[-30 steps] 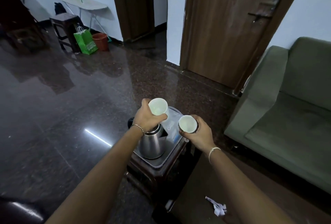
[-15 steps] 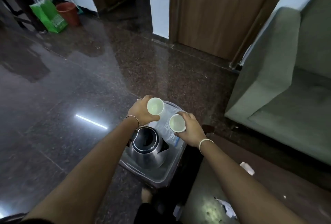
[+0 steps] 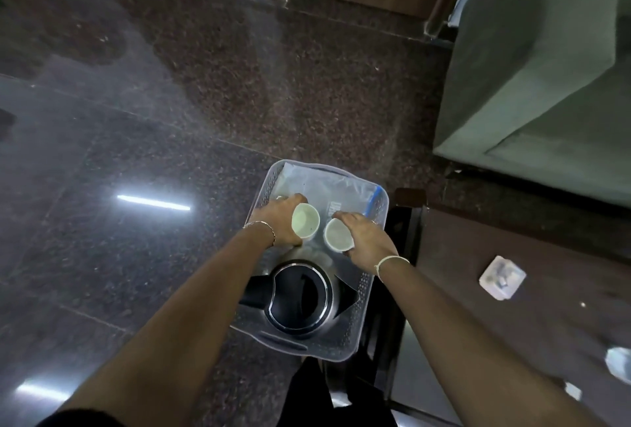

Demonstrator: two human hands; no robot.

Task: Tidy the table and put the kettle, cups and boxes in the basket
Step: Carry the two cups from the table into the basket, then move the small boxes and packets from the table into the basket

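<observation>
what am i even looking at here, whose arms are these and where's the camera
There is no machine here: these are a person's own bare arms, filmed by a wide-angle camera worn on their head, looking down. The left hand holds a small white cup, and the right hand holds a second white cup. Both are inside a clear plastic basket, above a clear zip bag. A steel kettle with a black lid already stands in the basket. To the right, a dark wooden table holds a small clear packet.

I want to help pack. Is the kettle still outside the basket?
No, the kettle already sits inside the basket, at its near end, below the two held cups.
</observation>
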